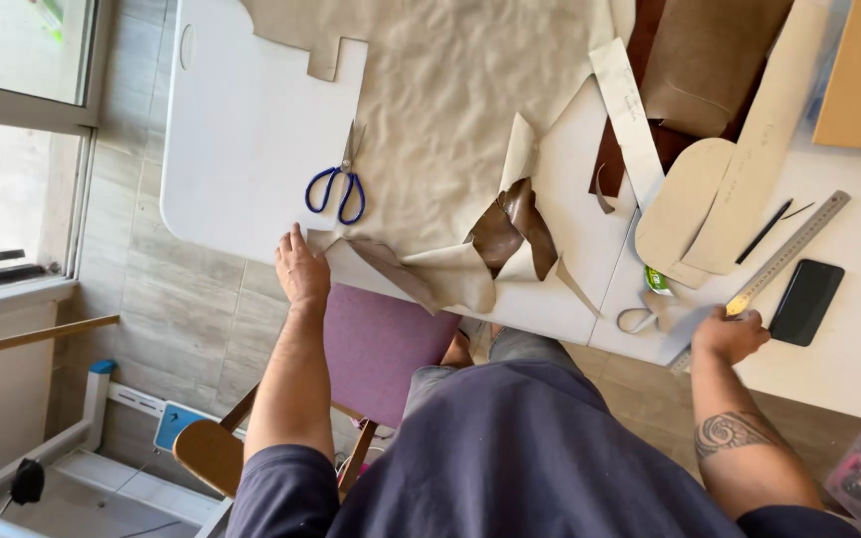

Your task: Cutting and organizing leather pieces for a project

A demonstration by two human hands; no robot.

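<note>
A large beige sheet of leather [450,90] lies across the white table [241,149], its cut edge folded over to show a brown underside [512,227]. My left hand [301,267] rests flat at the table's near edge, fingertips touching a hanging flap of the sheet. Blue-handled scissors [339,187] lie shut just beyond that hand. My right hand [727,334] grips the near end of a long steel ruler [787,251] that lies diagonally on the table.
Beige card patterns [695,199] and a long paper strip [628,110] lie mid-table, with dark brown leather [710,50] behind. A black phone [805,301] and a pen [764,231] flank the ruler. A purple-seated wooden chair [376,344] stands below the table edge.
</note>
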